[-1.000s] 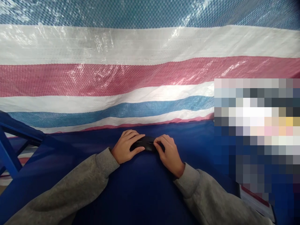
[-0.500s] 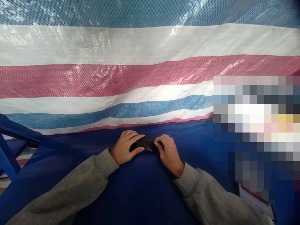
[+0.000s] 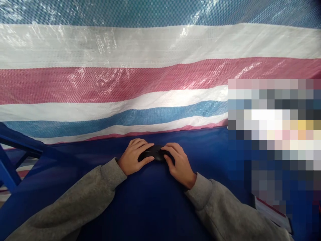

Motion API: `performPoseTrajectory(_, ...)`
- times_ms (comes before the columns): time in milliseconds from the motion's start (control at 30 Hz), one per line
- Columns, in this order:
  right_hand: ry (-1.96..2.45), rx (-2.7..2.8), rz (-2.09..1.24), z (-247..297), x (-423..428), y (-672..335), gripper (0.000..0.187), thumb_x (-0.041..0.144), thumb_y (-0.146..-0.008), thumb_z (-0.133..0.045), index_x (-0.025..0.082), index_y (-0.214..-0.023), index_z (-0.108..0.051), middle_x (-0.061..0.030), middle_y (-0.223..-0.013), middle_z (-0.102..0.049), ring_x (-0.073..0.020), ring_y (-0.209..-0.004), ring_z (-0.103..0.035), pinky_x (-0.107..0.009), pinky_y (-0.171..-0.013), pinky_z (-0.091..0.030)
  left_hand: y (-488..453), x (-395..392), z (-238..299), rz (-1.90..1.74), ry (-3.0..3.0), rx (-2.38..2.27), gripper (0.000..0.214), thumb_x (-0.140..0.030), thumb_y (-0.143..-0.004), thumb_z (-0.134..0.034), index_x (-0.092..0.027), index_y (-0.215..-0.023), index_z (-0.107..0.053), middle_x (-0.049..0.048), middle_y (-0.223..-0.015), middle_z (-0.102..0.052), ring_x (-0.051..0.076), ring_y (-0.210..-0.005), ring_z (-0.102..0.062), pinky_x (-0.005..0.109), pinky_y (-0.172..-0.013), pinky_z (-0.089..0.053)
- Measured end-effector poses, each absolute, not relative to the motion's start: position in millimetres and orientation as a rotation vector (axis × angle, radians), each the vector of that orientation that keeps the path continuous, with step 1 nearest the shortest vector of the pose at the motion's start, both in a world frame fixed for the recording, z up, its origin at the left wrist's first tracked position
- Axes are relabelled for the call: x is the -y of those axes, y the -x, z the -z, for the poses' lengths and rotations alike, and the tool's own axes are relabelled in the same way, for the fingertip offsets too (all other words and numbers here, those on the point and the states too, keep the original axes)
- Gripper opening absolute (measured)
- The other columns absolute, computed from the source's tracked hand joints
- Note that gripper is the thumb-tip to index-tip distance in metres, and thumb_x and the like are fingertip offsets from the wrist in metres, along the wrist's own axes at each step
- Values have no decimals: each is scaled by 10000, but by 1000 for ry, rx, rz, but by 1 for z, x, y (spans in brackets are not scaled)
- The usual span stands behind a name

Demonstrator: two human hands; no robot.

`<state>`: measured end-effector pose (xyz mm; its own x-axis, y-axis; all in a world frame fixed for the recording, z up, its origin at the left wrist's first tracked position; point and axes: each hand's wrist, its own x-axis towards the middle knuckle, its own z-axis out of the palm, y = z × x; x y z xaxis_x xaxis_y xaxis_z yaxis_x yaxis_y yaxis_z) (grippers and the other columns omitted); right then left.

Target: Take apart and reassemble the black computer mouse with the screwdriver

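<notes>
A black object shaped like a computer mouse [image 3: 156,153] lies on the blue tabletop, turned sideways between my hands. My left hand [image 3: 135,157] wraps its left end, thumb along the near side and fingers over the far side. At the right end is my right hand [image 3: 179,162], its index finger reaching over the top and its thumb bent at the near side. Both palms hide the ends of the mouse.
Blue table surface [image 3: 145,204] spreads around my hands. Behind it hangs a striped woven plastic sheet [image 3: 125,80]. A blue metal frame [image 3: 10,164] stands at the left. On the right, a flat pale item with a dark edge [image 3: 273,212] lies beside a pixelated area.
My right fingers have shifted left and opened from a pinch at the mouse's right end to reach over its top. My left hand keeps its grip.
</notes>
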<state>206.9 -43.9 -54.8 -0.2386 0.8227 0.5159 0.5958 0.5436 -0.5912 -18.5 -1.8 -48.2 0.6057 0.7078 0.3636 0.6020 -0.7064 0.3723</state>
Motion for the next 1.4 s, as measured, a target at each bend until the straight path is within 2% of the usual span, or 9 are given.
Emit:
performPoseTrajectory(300, 1158, 1954, -332, 55, 44, -207, 267, 113, -890, -487, 214, -1107, -605, -91, -1097, -623, -252, -1039, -571, -441, -916, -469, 18, 3, 46, -740, -2608, -1090, 463, -483, -903, -548, -176, -1243, -613, 98, -1141, -676, 279, -1112, -566, 484, -1000, -404)
performPoseTrajectory(533, 1151, 1977, -311, 56, 43, -207, 266, 127, -917, -475, 212, -1126, -614, -90, -1105, -639, -246, -1036, -585, -440, -919, -467, 19, 4, 45, -766, -2613, -1108, 407, -412, -940, -487, -194, -1257, -620, 101, -1171, -669, 290, -1174, -528, 497, -1001, -403)
performPoseTrajectory(967, 1112, 1955, -267, 59, 43, -207, 244, 146, -923, -523, 224, -1112, -655, -70, -1014, -673, -233, -971, -605, -419, -867, -475, 19, 3, 48, -802, -2602, -1081, 404, -411, -939, -496, -226, -1277, -617, 96, -1158, -670, 293, -1170, -531, 502, -996, -416)
performPoseTrajectory(1400, 1161, 1982, -323, 56, 44, -207, 284, 145, -924, -499, 233, -1162, -628, -75, -1030, -663, -241, -980, -600, -435, -883, -481, 18, 4, 46, -788, -2597, -1074, 410, -402, -937, -500, -185, -1263, -623, 116, -1163, -666, 294, -1162, -538, 500, -998, -415)
